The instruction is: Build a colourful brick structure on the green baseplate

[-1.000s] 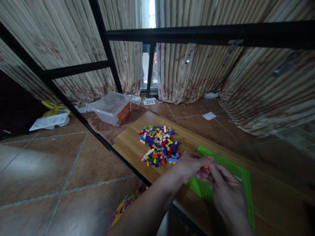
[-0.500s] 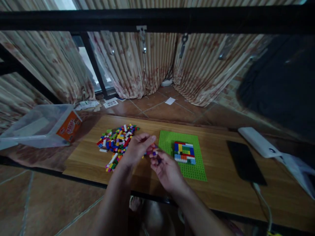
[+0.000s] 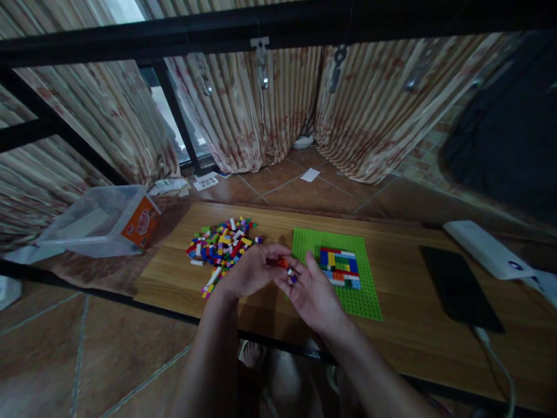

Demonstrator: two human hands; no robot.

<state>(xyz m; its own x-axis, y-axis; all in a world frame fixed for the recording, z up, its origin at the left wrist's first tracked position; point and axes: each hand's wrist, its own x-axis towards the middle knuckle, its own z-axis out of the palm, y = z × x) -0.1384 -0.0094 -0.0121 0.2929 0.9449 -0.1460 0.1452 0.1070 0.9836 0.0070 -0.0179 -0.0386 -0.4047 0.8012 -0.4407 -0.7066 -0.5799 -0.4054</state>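
My left hand (image 3: 256,271) is closed, its fingers round an orange-red toy brick (image 3: 282,263) beside my right fingertips. My right hand (image 3: 312,293) is turned palm up and cupped, with the thumb raised. Small purple and white toy bricks (image 3: 293,278) rest in its curled fingers; how many is too small to tell. Just right of my hands lies a green baseplate (image 3: 369,290). It bears a rectangular build of coloured bricks (image 3: 339,267) with an opening in its middle. Behind my left hand spreads a heap of loose toy bricks (image 3: 221,244), partly hidden by it.
The wooden table (image 3: 404,331) also carries a black phone-like slab (image 3: 459,287) with a cable (image 3: 496,354), and a white device (image 3: 487,249) behind it. A clear plastic box (image 3: 100,223) with an orange label stands off the left end. Patterned curtains (image 3: 282,110) hang beyond.
My right hand has opened somewhat, its thumb lifting away from the bricks. My left fingers have lowered over the orange-red brick. The whole view has shifted and tilted slightly.
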